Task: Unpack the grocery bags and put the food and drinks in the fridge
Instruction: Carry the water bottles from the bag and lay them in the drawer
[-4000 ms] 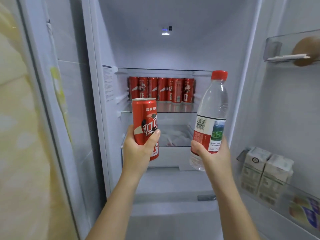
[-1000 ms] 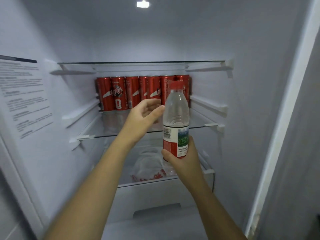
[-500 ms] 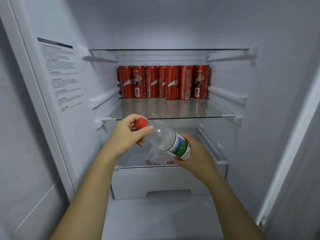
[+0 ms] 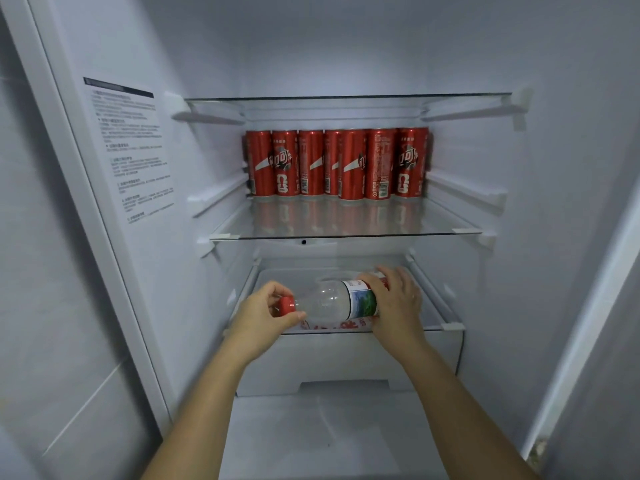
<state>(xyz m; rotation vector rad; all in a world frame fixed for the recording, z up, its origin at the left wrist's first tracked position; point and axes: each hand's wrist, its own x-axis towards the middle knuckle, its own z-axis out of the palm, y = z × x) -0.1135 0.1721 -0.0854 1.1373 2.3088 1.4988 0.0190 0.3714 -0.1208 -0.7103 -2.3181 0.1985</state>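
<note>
Left hand [image 4: 263, 313] round cap [image 4: 286, 304], right hand [image 4: 394, 303] round sideways water bottle [image 4: 329, 301], at lower fridge shelf [image 4: 436, 313].

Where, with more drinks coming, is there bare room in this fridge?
Free: the glass shelf in front of the cans; the floor below the drawer. Crowded: the lower shelf, where the left hand and right hand hold the bottle; the cans' row, nearly wall to wall.

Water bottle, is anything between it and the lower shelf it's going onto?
The water bottle, held sideways by the left hand and right hand, has open space around it. Just beneath it lies a clear bag with red print; whether that sits on the lower shelf or under its glass is unclear.
</note>
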